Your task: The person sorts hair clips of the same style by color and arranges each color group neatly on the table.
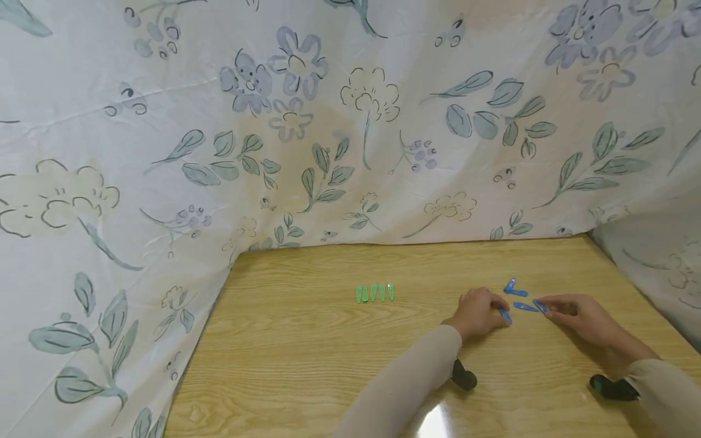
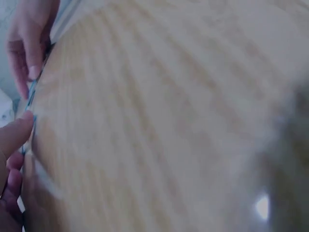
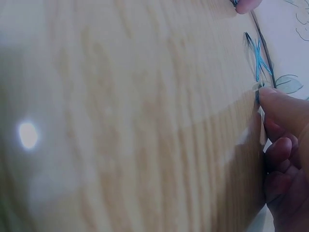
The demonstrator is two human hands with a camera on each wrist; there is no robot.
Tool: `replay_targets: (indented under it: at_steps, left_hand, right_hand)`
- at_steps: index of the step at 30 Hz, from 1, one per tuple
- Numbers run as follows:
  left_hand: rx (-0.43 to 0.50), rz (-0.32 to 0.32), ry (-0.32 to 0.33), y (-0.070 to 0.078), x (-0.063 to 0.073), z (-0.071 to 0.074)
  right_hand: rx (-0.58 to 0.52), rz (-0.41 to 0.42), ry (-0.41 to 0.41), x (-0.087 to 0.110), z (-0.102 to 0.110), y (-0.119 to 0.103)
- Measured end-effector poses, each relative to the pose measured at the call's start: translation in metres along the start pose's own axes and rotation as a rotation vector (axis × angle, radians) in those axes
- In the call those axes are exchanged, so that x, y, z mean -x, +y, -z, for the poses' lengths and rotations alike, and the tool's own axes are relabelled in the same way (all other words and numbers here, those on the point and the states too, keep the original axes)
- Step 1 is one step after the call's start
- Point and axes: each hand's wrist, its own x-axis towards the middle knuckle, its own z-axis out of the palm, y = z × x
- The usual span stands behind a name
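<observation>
My left hand [image 1: 477, 313] is low over the right part of the table, pinching a blue snap hair clip [image 1: 505, 316] between thumb and fingers. Across from it, my right hand [image 1: 580, 317] holds another blue hair clip [image 1: 540, 305] at its fingertips. One loose blue clip [image 1: 526, 307] lies between the two hands. Just behind it, two more blue clips [image 1: 515, 291] meet in a V shape. In the right wrist view, the right thumb [image 3: 280, 106] presses on a clip, with other blue clips [image 3: 258, 60] beyond it.
Several green hair clips [image 1: 374, 292] stand in a neat upright row near the middle of the wooden table [image 1: 296, 365]. A floral cloth [image 1: 328, 152] hangs behind the table and along its sides. Dark straps [image 1: 464, 375] show at both wrists.
</observation>
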Motion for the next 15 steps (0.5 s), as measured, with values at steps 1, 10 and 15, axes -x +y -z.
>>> replay_targets:
  at_steps: [1,10,15]
  left_hand:
    - [0.016,-0.015,-0.012,-0.002,-0.001,0.001]
    - [-0.020,-0.110,-0.030,-0.015,-0.006,0.008]
    - [0.046,-0.083,-0.015,-0.014,-0.005,0.008]
  right_hand:
    - [0.000,0.003,0.002,0.000,0.000,0.000]
    - [0.026,-0.002,0.006,-0.002,-0.001,-0.001]
    - [0.026,-0.017,-0.005,-0.003,0.000,-0.001]
